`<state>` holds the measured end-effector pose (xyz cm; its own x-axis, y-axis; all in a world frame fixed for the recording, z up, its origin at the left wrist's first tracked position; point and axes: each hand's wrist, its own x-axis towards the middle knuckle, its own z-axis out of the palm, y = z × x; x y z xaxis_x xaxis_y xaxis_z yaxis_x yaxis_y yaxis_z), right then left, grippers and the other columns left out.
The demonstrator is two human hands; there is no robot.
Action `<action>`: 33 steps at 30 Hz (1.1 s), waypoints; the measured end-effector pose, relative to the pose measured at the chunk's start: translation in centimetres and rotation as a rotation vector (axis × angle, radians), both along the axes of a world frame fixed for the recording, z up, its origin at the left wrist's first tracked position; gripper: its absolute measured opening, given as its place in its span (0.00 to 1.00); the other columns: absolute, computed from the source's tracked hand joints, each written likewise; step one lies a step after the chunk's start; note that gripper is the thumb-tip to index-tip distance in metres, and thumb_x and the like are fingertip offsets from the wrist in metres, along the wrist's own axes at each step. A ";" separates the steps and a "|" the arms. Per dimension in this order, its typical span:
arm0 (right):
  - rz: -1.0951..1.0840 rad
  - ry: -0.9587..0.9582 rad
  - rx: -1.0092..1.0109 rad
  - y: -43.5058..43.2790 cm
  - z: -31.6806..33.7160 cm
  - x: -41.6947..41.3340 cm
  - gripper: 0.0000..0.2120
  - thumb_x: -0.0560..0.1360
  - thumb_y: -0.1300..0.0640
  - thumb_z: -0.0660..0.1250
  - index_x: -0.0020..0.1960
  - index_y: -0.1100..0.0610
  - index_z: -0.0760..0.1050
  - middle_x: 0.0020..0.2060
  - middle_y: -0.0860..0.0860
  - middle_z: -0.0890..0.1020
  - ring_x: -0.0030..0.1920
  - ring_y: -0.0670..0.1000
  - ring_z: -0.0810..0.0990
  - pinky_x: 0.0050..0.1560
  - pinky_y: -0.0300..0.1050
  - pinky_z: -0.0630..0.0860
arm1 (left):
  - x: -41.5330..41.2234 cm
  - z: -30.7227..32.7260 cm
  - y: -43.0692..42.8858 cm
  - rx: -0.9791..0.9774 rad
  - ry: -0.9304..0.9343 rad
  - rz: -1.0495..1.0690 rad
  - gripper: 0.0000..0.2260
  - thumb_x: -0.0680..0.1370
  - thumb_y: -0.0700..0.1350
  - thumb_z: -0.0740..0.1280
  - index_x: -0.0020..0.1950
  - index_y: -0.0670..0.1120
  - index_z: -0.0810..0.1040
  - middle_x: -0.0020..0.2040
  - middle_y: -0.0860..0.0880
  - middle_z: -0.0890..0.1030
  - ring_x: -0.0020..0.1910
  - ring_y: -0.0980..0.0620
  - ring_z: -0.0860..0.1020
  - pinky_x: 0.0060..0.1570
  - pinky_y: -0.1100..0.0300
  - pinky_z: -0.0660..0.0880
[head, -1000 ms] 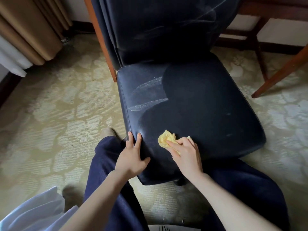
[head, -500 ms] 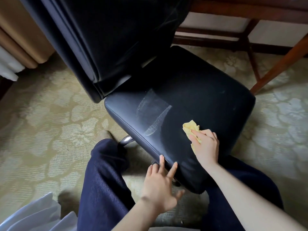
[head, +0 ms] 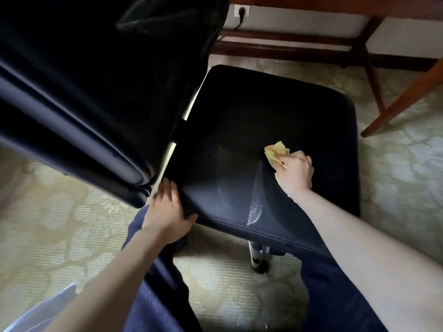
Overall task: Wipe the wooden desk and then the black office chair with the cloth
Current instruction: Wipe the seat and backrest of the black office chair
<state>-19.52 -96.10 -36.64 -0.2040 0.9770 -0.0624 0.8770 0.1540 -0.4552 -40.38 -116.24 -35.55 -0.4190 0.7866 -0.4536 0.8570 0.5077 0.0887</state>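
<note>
Yellow cloth, bunched in the right hand, is rubbing mid-frame seat; flat, spread left hand is steadying its edge.

There is one black chair and one yellow cloth. Two hands are visible, the left hand and the right hand. One wall socket is there too.

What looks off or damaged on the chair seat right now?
Pale streaks arc across the black seat near its front edge, beside the right hand with the yellow cloth. Wipe marks or wear, I cannot tell. No tears or spills visible.
</note>
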 end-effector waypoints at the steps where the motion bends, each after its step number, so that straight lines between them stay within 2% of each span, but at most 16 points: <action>1: 0.027 -0.003 0.008 0.5 0.0 -0.5 0.12 0.78 0.53 0.65 0.58 0.52 0.80 0.56 0.56 0.76 0.58 0.59 0.68 0.60 0.51 0.66 | 0.4 -0.2 -0.2 -0.017 -0.020 -0.011 0.45 0.77 0.63 0.60 0.76 0.36 0.39 0.77 0.36 0.41 0.77 0.42 0.43 0.74 0.53 0.43; 7: 0.199 0.004 0.048 0.8 -0.5 -2.9 0.11 0.78 0.53 0.64 0.59 0.49 0.80 0.54 0.52 0.77 0.57 0.57 0.68 0.56 0.50 0.66 | 0.6 -0.5 0.0 -0.095 -0.063 -0.004 0.47 0.76 0.63 0.61 0.76 0.36 0.37 0.77 0.37 0.38 0.77 0.42 0.40 0.74 0.54 0.42; 10: 0.387 0.016 0.067 -1.6 -0.5 -2.1 0.10 0.78 0.53 0.64 0.56 0.47 0.81 0.49 0.50 0.78 0.57 0.58 0.69 0.55 0.51 0.66 | -0.1 -0.4 0.4 -0.128 -0.046 -0.018 0.50 0.74 0.64 0.64 0.76 0.36 0.37 0.77 0.37 0.38 0.77 0.42 0.40 0.74 0.54 0.42; 14: 0.601 0.077 0.095 -6.4 0.1 0.0 0.11 0.74 0.57 0.70 0.54 0.47 0.82 0.43 0.51 0.79 0.48 0.60 0.73 0.47 0.51 0.67 | -1.2 -0.2 1.0 -0.146 0.029 -0.058 0.55 0.70 0.67 0.67 0.76 0.36 0.37 0.77 0.36 0.40 0.77 0.42 0.41 0.75 0.52 0.45; 16: 0.640 0.116 0.131 -8.9 0.0 1.0 0.13 0.70 0.60 0.74 0.53 0.49 0.83 0.40 0.51 0.79 0.44 0.59 0.75 0.44 0.51 0.67 | -1.5 -0.2 1.1 -0.128 0.061 -0.064 0.58 0.67 0.70 0.66 0.76 0.35 0.37 0.77 0.36 0.40 0.77 0.42 0.42 0.75 0.52 0.46; 18: 0.684 0.150 0.183 -10.8 -0.2 1.9 0.13 0.68 0.60 0.73 0.51 0.49 0.84 0.38 0.50 0.79 0.42 0.57 0.76 0.42 0.51 0.70 | -1.4 -0.3 1.1 -0.106 0.078 -0.053 0.61 0.65 0.74 0.64 0.76 0.35 0.37 0.77 0.37 0.40 0.77 0.41 0.42 0.75 0.51 0.46; 21: 0.794 0.173 0.279 -11.7 -0.9 3.7 0.11 0.67 0.58 0.72 0.49 0.48 0.84 0.38 0.48 0.80 0.44 0.50 0.69 0.45 0.48 0.69 | -1.4 -0.5 1.1 -0.069 0.105 -0.041 0.62 0.63 0.77 0.60 0.76 0.35 0.37 0.77 0.37 0.41 0.77 0.41 0.42 0.75 0.50 0.47; 24: 0.938 0.116 0.290 -10.8 -1.2 5.5 0.20 0.61 0.64 0.80 0.50 0.49 0.84 0.41 0.49 0.82 0.44 0.50 0.67 0.44 0.47 0.72 | -1.3 -0.7 0.9 -0.042 0.108 -0.043 0.61 0.64 0.77 0.58 0.76 0.35 0.38 0.77 0.37 0.41 0.77 0.41 0.43 0.75 0.49 0.48; 26: 1.011 0.072 0.295 -9.6 -1.0 5.9 0.22 0.60 0.64 0.81 0.51 0.50 0.84 0.41 0.50 0.82 0.44 0.51 0.67 0.40 0.47 0.75 | -1.2 -0.8 0.8 -0.031 0.134 -0.048 0.60 0.65 0.77 0.58 0.76 0.35 0.38 0.77 0.37 0.42 0.77 0.41 0.44 0.75 0.49 0.48; 28: 1.002 0.030 0.294 -8.4 -0.7 5.7 0.22 0.61 0.64 0.80 0.52 0.49 0.83 0.42 0.50 0.81 0.44 0.51 0.69 0.38 0.47 0.76 | -0.9 -0.9 0.7 -0.032 0.179 -0.057 0.60 0.65 0.77 0.58 0.75 0.34 0.38 0.77 0.37 0.42 0.77 0.41 0.44 0.75 0.48 0.50; 30: 0.877 -0.043 0.328 -6.8 -0.5 4.5 0.20 0.63 0.63 0.77 0.52 0.47 0.83 0.42 0.49 0.81 0.44 0.49 0.70 0.39 0.48 0.78 | -0.7 -0.9 0.7 -0.028 0.216 -0.058 0.60 0.65 0.77 0.58 0.75 0.34 0.38 0.77 0.36 0.42 0.77 0.41 0.45 0.74 0.48 0.50; 33: 0.639 0.025 0.225 -3.8 -0.2 1.7 0.15 0.69 0.66 0.73 0.53 0.53 0.83 0.42 0.54 0.79 0.44 0.56 0.71 0.41 0.58 0.76 | -0.6 -0.9 0.7 -0.016 0.233 -0.057 0.60 0.65 0.77 0.57 0.75 0.34 0.38 0.77 0.36 0.43 0.77 0.41 0.46 0.74 0.48 0.50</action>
<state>-17.80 -99.90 -36.87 -0.7447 0.6525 0.1404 0.5716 0.7321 -0.3706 -40.96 -115.54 -36.50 -0.4684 0.8057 -0.3625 0.8809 0.4572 -0.1221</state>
